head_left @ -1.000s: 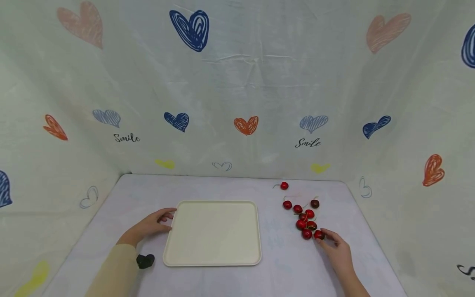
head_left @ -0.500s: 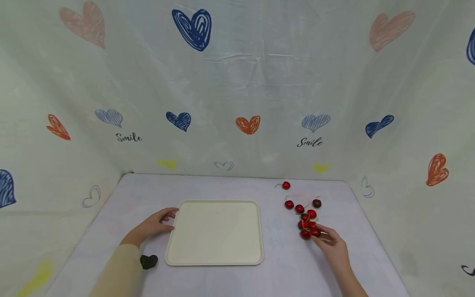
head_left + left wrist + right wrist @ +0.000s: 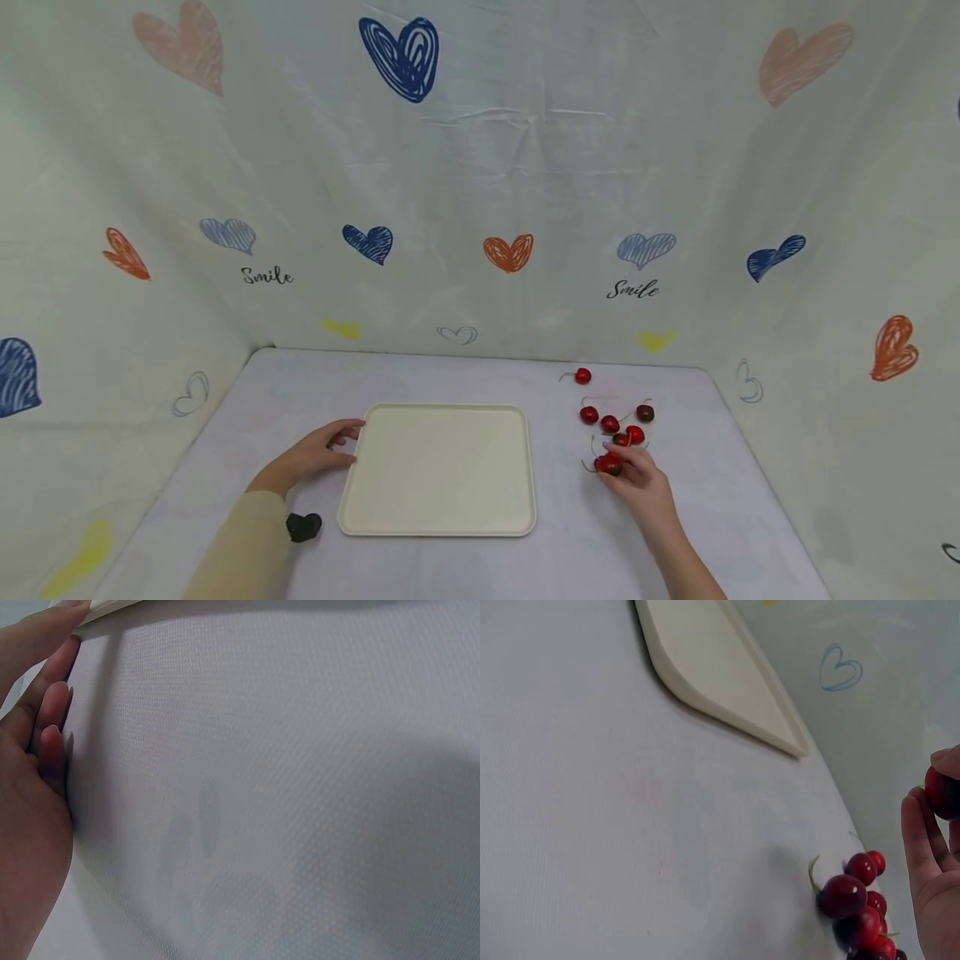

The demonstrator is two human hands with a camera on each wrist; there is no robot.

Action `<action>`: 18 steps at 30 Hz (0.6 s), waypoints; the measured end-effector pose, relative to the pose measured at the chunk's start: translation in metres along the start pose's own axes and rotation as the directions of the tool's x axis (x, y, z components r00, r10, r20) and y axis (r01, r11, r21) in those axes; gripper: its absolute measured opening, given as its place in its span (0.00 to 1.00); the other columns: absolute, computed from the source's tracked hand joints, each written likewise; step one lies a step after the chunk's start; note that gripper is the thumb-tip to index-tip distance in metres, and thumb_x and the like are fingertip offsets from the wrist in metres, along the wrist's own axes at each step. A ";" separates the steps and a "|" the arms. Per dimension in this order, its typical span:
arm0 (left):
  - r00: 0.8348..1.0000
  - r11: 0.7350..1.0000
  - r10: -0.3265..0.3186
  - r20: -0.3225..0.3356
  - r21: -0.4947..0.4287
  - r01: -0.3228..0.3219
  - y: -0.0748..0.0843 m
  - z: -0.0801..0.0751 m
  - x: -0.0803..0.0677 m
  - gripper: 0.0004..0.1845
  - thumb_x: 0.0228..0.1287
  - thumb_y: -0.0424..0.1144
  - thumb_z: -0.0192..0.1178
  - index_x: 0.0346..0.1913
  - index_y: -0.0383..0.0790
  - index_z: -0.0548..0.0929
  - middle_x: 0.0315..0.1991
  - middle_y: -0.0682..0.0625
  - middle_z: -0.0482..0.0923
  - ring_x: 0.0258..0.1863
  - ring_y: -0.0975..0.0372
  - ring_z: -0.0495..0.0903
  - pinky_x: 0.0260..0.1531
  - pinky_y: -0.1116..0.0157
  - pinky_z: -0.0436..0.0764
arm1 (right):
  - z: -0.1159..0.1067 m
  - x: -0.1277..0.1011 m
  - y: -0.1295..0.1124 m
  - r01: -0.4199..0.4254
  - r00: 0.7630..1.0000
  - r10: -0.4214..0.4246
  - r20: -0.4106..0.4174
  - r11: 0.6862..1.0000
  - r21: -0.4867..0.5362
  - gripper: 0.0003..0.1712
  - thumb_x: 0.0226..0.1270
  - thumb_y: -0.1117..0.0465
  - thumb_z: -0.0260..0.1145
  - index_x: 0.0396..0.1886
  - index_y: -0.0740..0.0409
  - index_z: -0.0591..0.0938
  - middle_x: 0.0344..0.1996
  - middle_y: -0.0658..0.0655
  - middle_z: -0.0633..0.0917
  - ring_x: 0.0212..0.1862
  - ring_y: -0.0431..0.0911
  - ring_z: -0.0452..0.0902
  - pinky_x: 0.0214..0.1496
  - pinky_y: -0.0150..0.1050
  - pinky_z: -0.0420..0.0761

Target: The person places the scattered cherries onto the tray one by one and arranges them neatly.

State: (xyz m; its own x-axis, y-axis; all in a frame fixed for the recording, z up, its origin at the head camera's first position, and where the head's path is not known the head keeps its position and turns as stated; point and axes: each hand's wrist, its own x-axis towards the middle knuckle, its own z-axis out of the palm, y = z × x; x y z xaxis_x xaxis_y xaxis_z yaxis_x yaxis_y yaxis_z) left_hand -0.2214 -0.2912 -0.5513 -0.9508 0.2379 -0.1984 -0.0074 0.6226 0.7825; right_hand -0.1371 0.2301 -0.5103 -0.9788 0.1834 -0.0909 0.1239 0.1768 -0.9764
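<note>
Two hands work the table: the left hand, fingers loosely curved, touches the near-left edge of the cream tray, while the right hand pinches a cherry at the near end of the cherries right of it.

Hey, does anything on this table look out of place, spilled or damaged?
Nothing looks damaged. The cherries lie loose on the table right of the tray, one apart at the back. The right hand pinches one; the left hand touches the tray's edge.
</note>
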 end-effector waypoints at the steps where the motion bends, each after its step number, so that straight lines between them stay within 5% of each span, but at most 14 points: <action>1: 1.000 1.000 0.002 0.001 -0.001 -0.002 0.000 0.000 -0.001 0.36 0.52 0.36 0.74 0.65 0.37 0.73 0.52 0.45 0.75 0.48 0.55 0.70 0.49 0.54 0.70 | 0.004 0.000 -0.002 -0.002 1.000 0.002 0.004 1.000 0.011 0.29 0.57 0.75 0.70 0.61 0.68 0.76 0.55 0.57 0.69 0.61 0.53 0.68 0.50 0.28 0.76; 11: 1.000 1.000 -0.006 -0.004 0.008 0.006 0.003 0.000 -0.002 0.36 0.52 0.35 0.74 0.66 0.38 0.72 0.53 0.45 0.75 0.49 0.54 0.70 0.51 0.53 0.69 | 0.047 0.004 -0.010 -0.012 0.999 0.006 0.041 0.990 0.142 0.25 0.53 0.78 0.71 0.54 0.71 0.79 0.49 0.59 0.73 0.50 0.48 0.79 0.46 0.37 0.81; 18: 0.999 0.999 -0.032 -0.021 0.007 0.032 0.008 0.002 -0.003 0.37 0.52 0.35 0.74 0.66 0.38 0.72 0.54 0.44 0.76 0.51 0.52 0.71 0.52 0.51 0.69 | 0.075 0.005 -0.012 0.042 0.994 -0.064 0.090 0.973 0.229 0.23 0.51 0.80 0.71 0.50 0.74 0.79 0.48 0.60 0.74 0.52 0.47 0.78 0.47 0.38 0.81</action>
State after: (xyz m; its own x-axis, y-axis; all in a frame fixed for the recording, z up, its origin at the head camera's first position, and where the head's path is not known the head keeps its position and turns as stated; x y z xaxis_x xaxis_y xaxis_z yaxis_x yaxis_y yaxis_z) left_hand -0.2180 -0.2855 -0.5462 -0.9563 0.2026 -0.2108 -0.0355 0.6351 0.7716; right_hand -0.1553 0.1564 -0.5137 -0.9954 0.0841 -0.0457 0.0424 -0.0415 -0.9982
